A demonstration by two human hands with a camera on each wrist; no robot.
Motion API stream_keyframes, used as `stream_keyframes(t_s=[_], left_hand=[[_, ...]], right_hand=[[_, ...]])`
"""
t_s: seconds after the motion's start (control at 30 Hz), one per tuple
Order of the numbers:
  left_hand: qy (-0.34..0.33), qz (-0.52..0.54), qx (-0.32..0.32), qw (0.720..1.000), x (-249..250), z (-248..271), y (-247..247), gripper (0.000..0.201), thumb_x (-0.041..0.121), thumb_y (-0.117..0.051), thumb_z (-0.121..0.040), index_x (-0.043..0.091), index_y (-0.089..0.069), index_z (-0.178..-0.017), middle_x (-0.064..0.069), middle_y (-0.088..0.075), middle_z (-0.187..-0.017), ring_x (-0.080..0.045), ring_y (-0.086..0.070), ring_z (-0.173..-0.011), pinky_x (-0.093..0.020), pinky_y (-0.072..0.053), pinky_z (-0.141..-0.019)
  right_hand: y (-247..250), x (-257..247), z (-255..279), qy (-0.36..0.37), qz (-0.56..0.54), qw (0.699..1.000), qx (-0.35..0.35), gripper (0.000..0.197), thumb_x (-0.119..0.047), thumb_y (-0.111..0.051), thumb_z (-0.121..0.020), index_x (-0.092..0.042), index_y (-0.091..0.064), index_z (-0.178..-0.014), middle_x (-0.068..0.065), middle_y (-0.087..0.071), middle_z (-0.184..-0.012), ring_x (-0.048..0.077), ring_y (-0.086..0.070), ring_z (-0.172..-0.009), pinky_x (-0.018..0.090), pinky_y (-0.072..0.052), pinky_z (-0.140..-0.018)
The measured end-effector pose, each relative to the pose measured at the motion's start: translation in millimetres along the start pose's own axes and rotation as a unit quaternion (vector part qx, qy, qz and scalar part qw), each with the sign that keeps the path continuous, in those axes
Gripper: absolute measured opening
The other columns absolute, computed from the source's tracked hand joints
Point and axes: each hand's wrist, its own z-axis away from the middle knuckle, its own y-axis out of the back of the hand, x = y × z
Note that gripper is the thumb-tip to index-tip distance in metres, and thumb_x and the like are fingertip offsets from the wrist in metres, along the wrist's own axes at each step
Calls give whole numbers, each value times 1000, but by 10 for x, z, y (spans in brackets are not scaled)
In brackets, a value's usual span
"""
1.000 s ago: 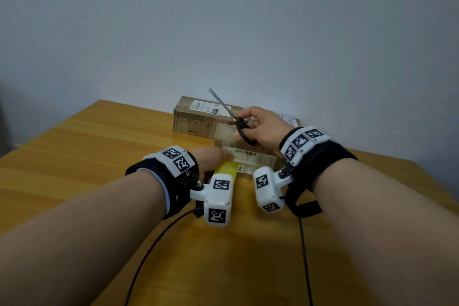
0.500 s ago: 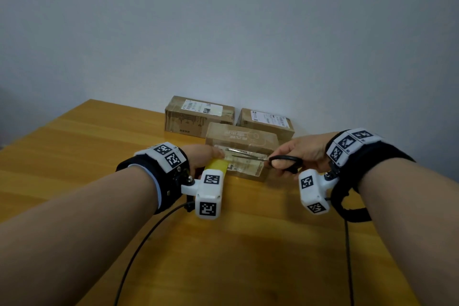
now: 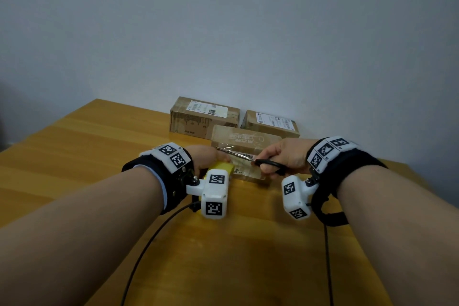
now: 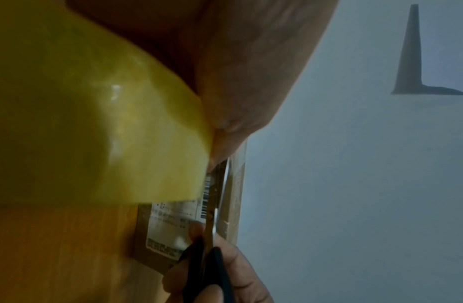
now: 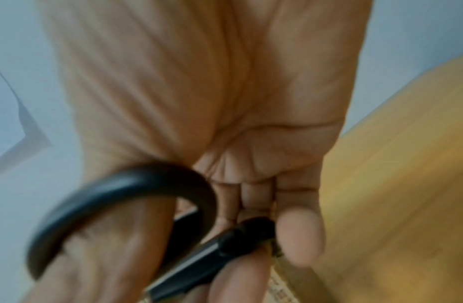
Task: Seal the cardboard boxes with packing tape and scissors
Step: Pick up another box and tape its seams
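A small cardboard box [image 3: 244, 143] with a white label lies on the wooden table [image 3: 74, 146] in front of me. My left hand [image 3: 207, 158] grips a yellow roll of packing tape [image 3: 223, 167] at the box's near left corner; the roll [image 4: 95, 123] fills the left wrist view. My right hand [image 3: 285, 158] holds black-handled scissors [image 3: 248, 158], thumb through a loop [image 5: 116, 196]. The blades [image 4: 214, 194] point left across the box front toward the roll, nearly together. I cannot see the tape strip itself.
Two more cardboard boxes stand behind at the wall, one at the left [image 3: 205, 117] and one at the right [image 3: 272, 124]. Black cables [image 3: 149, 243] run from both wrist cameras toward the near table edge. The wall rises close behind the boxes.
My right hand brought the scissors down from above the box to its front, blades now level and pointing left at the roll. The left hand stayed on the tape roll.
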Motion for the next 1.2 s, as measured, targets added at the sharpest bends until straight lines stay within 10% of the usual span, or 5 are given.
stream_keyframes(t_s=[0.4, 0.53, 0.63, 0.83, 1.2], left_hand=[[77, -52, -62, 994, 62, 295, 80, 18, 22, -52, -98, 7, -62, -94, -9, -65, -61, -23, -58, -58, -35, -49, -64], [81, -77, -4, 994, 61, 361, 241, 34, 29, -62, -91, 1, -60, -111, -18, -68, -89, -31, -63, -78, -42, -51, -83], [55, -102, 31, 993, 48, 402, 300, 47, 30, -64, -88, 2, -56, -124, -23, -61, -123, -39, -59, -113, -50, -44, -103], [9, -84, 55, 995, 6, 410, 327, 51, 21, -71, -82, 1, -56, -127, -21, -58, -129, -35, -59, -111, -48, -49, -97], [-18, -89, 59, 994, -47, 394, 482, 49, 24, -71, -83, 4, -58, -126, -18, -60, -127, -34, -61, -112, -49, -50, -96]], right_hand=[[-89, 236, -65, -69, 291, 953, 37, 59, -44, -91, -60, -36, -59, -109, -6, -67, -102, 13, -61, -84, 28, -53, -77], [-205, 306, -102, -75, 350, 933, 43, 60, -46, -90, -56, -35, -57, -105, -8, -70, -108, 16, -63, -104, 39, -49, -98], [-304, 260, -49, -56, 376, 924, 50, 49, -34, -84, -75, -34, -61, -118, -8, -63, -115, 17, -60, -107, 34, -49, -95], [-490, 116, 60, -55, 412, 909, 14, 45, -40, -77, -83, -27, -68, -125, -7, -66, -122, 13, -63, -98, 34, -54, -94], [-483, -463, -90, 158, 331, 886, 285, 28, -48, -70, -85, -23, -62, -94, -7, -63, -90, 13, -60, -85, 26, -48, -68]])
